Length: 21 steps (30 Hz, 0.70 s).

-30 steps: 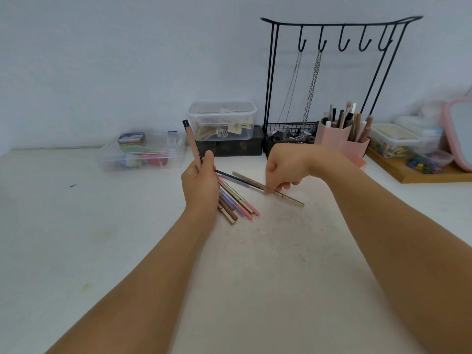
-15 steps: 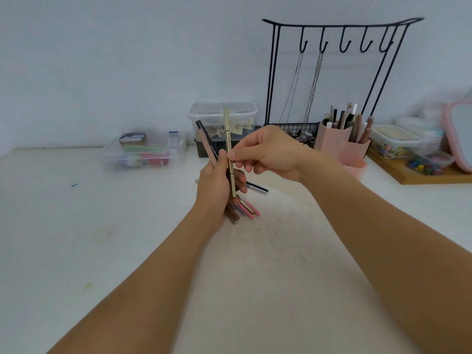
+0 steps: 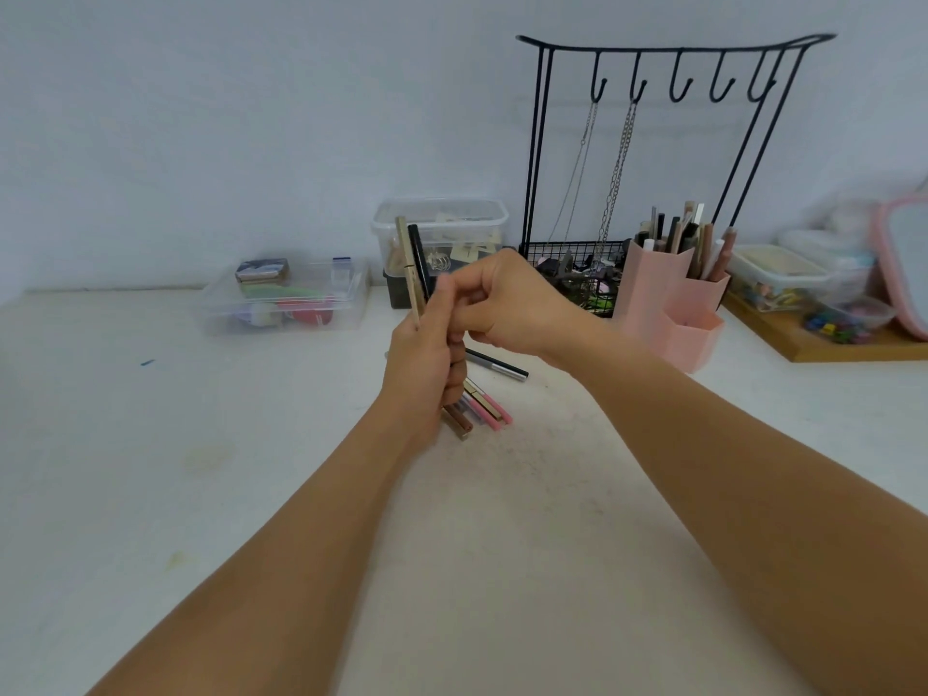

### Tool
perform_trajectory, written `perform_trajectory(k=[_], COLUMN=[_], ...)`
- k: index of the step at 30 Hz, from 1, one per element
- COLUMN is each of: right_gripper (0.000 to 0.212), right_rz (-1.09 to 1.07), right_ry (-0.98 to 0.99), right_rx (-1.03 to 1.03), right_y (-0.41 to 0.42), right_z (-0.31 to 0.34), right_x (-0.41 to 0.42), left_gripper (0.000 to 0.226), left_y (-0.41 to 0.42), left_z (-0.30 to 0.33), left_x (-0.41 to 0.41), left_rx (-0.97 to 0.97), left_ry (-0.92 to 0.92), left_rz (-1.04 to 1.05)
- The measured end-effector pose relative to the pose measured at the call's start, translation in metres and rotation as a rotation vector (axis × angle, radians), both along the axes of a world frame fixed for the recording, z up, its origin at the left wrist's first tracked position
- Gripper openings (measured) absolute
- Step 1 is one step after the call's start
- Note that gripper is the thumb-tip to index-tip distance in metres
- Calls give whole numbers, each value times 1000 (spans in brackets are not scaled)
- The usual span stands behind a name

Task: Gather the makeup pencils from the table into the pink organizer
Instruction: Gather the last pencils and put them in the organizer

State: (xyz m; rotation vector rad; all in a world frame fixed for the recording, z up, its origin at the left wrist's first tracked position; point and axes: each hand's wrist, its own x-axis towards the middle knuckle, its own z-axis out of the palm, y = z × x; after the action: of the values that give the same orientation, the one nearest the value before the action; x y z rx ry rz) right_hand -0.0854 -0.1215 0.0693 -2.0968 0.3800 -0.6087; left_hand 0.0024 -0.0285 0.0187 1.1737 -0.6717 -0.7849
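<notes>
My left hand [image 3: 422, 364] is raised over the table, shut on a few makeup pencils [image 3: 409, 263] that stand upright: a gold one and a black-tipped one show above the fist. My right hand [image 3: 507, 303] sits right beside it, fingertips pinched together next to the bundle with nothing visible in them. Under my left hand several pencils [image 3: 484, 406] lie in a pile, pink, gold and brown. A black and silver pencil [image 3: 497, 364] lies just behind them. The pink organizer [image 3: 668, 303] stands at the back right, with several pencils and brushes in it.
A black wire jewellery stand [image 3: 673, 47] with hanging chains rises behind the organizer. Clear plastic boxes [image 3: 281, 298] [image 3: 442, 228] stand along the wall. A wooden tray [image 3: 813, 344] with small containers and a pink mirror [image 3: 904, 263] sit at the far right.
My right hand picked the gold pencil off the table, carried it to my left hand and let it go there. My left hand rose slightly with the bundle.
</notes>
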Motion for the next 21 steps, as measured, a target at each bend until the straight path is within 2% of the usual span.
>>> perform_trajectory(k=[4,5,7,9,13,18,21], right_gripper=[4,5,10,18,23,41,39], right_rz=[-190,-250,-281,-256,-303,-303,-312], right_ry=[-11,40,270,489,579,687,689], right_rx=[65,-20,-226,-298,-328,-234,-111], right_y=[-17,-24,-34,-37,-35,-37,-37], right_z=[4,3,0,-9,-26,-28,-26], right_x=[-10,-13,-17,-17,-10,-11,-13], left_gripper=[45,44,45,46,47,48,47], left_y=[2,3,2,2,1,1,2], left_z=[4,4,4,3,3,1,1], left_x=[4,6,9,12,18,17,16], left_rx=[-6,9,49,95,191,181,173], left_ry=[21,29,34,37,69,94,120], left_rz=[81,101,158,235,329,301,281])
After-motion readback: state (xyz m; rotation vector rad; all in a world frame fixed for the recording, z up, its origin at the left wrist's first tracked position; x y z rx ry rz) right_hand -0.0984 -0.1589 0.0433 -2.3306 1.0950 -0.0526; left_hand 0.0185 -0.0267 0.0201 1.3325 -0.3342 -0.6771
